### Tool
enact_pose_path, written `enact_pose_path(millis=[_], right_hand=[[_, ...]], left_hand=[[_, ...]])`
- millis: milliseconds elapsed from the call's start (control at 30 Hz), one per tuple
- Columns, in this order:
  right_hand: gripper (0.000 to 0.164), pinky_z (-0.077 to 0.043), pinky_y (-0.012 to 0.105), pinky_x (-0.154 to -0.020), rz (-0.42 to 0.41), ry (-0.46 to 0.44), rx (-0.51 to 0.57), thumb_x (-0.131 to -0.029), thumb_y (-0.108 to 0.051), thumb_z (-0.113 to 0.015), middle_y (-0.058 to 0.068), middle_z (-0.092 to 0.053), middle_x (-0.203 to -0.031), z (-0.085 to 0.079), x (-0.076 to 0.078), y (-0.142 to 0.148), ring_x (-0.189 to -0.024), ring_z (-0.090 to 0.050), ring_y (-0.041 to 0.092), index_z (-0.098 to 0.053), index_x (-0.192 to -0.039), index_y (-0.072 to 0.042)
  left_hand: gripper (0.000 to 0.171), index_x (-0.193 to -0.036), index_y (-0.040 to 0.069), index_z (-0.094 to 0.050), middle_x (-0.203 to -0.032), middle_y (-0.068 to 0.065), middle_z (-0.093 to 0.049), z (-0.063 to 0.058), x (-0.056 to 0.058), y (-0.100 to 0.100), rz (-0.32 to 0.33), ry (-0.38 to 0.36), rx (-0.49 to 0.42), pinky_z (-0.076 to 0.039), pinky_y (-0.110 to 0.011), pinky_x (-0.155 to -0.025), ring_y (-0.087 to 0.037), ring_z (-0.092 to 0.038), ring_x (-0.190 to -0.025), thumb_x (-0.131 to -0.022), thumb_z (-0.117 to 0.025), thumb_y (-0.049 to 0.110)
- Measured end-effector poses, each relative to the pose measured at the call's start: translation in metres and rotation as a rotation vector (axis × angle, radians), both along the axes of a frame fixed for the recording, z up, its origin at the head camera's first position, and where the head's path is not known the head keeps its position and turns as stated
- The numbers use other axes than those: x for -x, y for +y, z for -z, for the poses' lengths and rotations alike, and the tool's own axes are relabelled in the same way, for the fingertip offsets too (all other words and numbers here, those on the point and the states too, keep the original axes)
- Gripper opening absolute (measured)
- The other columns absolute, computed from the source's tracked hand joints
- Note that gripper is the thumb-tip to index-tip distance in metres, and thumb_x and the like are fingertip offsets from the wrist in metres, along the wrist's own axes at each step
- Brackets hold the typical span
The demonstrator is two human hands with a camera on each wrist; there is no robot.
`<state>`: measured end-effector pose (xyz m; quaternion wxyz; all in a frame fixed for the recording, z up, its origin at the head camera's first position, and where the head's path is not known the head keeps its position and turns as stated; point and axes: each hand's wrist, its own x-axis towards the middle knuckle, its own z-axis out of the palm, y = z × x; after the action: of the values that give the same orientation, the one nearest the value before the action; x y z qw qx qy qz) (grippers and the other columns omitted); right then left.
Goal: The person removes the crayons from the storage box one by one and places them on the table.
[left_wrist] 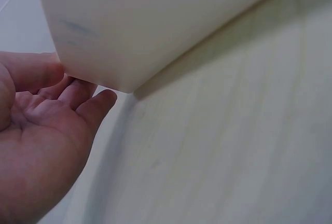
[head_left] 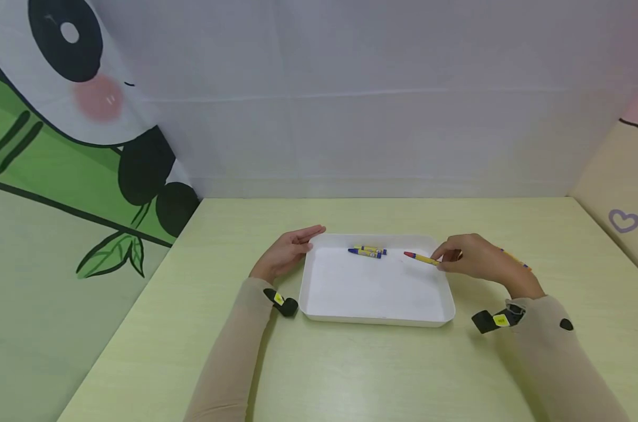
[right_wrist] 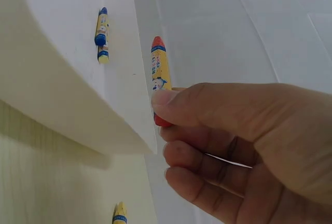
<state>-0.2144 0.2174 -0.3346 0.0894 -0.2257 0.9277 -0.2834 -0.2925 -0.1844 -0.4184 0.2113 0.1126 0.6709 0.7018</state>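
A yellow-wrapped red wax crayon (head_left: 421, 258), pinched near its rear by the right hand (head_left: 474, 256) at the far right of the rectangular white tray (head_left: 372, 290), could pivot from that short grip. The left hand (head_left: 286, 253) touches the tray, fingers relaxed.

A: Tray (head_left: 372, 296) on the surface (head_left: 361, 375). Inside?
B: Two crayons (head_left: 366, 254) side by side, toward the far edge. Third crayon (head_left: 421, 258) right of them, in the right fingers (head_left: 448, 244), near the far right corner.
A: Left fingers (head_left: 309, 232)?
B: Far left corner. Fourth crayon (head_left: 516, 259): on surface, right of tray.
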Motion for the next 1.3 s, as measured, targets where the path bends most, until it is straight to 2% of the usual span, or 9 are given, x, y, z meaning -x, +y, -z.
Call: enact_pose_path(millis=[100, 367, 700, 1000, 1300], right_hand=[[0.019, -0.05, 0.025, -0.068, 0.037, -0.025, 0.016, -0.085, -0.012, -0.07, 0.001, -0.067, -0.087, 0.001, -0.003, 0.008, -0.081, -0.06, 0.014, -0.072, -0.103, -0.008], [0.018, -0.049, 0.022, -0.063, 0.065, 0.024, 0.01, -0.085, -0.012, -0.071, 0.0, -0.066, -0.085, 0.003, -0.009, 0.025, -0.076, -0.057, 0.009, -0.072, -0.103, -0.007], [0.02, -0.047, 0.022, -0.064, 0.114, 0.073, -0.038, -0.086, -0.015, -0.07, -0.002, -0.064, -0.083, 0.01, -0.011, 0.048, -0.077, -0.054, 0.004, -0.072, -0.104, -0.006], [0.022, -0.046, 0.023, -0.064, 0.159, 0.051, -0.096, -0.086, -0.015, -0.068, -0.001, -0.066, -0.084, 0.016, -0.005, 0.057, -0.076, -0.054, 0.006, -0.071, -0.105, -0.003], [0.018, -0.045, 0.023, -0.063, 0.14, 0.004, -0.087, -0.086, -0.009, -0.066, -0.001, -0.065, -0.082, 0.029, 0.001, 0.058, -0.074, -0.054, 0.008, -0.071, -0.102, -0.003]], left_hand=[[0.053, -0.147, 0.01, -0.039, -0.155, -0.001, -0.036, -0.001, 0.0, 0.0, 0.003, 0.003, 0.006, -0.029, -0.041, -0.115, -0.019, -0.032, -0.143, -0.097, -0.04, -0.007], [0.053, -0.148, 0.01, -0.039, -0.155, -0.002, -0.036, -0.001, 0.0, 0.001, 0.004, 0.002, 0.005, -0.029, -0.04, -0.115, -0.019, -0.031, -0.143, -0.098, -0.041, -0.007], [0.053, -0.148, 0.009, -0.038, -0.155, -0.002, -0.036, 0.0, -0.001, 0.003, 0.005, 0.004, -0.006, -0.03, -0.04, -0.115, -0.019, -0.032, -0.143, -0.098, -0.04, -0.007], [0.053, -0.147, 0.011, -0.04, -0.154, -0.001, -0.037, 0.0, -0.001, 0.001, -0.002, -0.005, -0.005, -0.029, -0.04, -0.116, -0.018, -0.031, -0.143, -0.098, -0.041, -0.007], [0.053, -0.148, 0.009, -0.038, -0.156, -0.003, -0.034, 0.0, -0.002, -0.001, 0.008, -0.006, -0.029, -0.026, -0.041, -0.117, -0.02, -0.029, -0.144, -0.097, -0.041, -0.008]])
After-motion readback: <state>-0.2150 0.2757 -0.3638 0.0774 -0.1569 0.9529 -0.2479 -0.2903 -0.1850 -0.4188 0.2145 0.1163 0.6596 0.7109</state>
